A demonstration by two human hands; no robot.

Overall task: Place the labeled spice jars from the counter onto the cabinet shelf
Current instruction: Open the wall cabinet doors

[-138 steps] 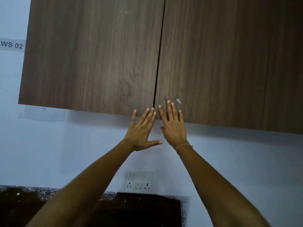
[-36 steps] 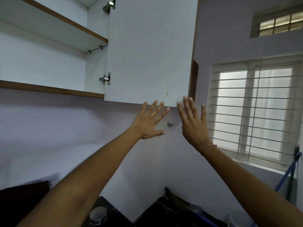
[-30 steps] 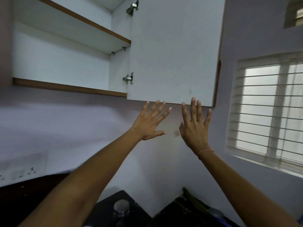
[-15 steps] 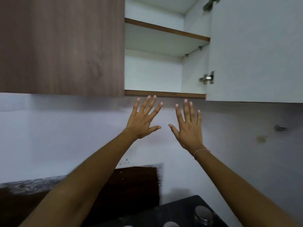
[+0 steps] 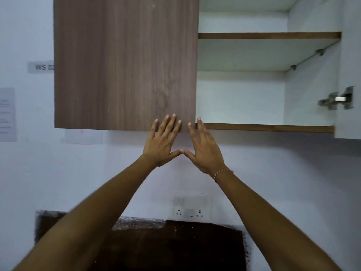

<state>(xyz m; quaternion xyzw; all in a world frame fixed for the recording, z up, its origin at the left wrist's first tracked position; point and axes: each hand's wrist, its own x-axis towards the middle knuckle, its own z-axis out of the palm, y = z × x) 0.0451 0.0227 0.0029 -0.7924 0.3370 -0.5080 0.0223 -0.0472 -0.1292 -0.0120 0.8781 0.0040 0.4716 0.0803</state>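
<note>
Dark tabletop (image 5: 175, 243) below a wall cabinet, right side open, both hands raised to the left door.

Left hand (image 5: 163, 145) and right hand (image 5: 205, 151) are flat, each grip released and holding nothing, fingertips at the shut door (image 5: 125, 63), likely to swing it open for shelf (image 5: 267, 128) access. No jars in view. A wall label (image 5: 42, 66) reads "WS 02", partly hidden.

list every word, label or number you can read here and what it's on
"WS 0": grey label strip on the wall; what follows is cut off by the closed cabinet door.
Paper sheet on the wall at far left: lines of print, too blurred to read.
Switch and socket plate: no legible marking.
No spice jar labels in view.
</note>
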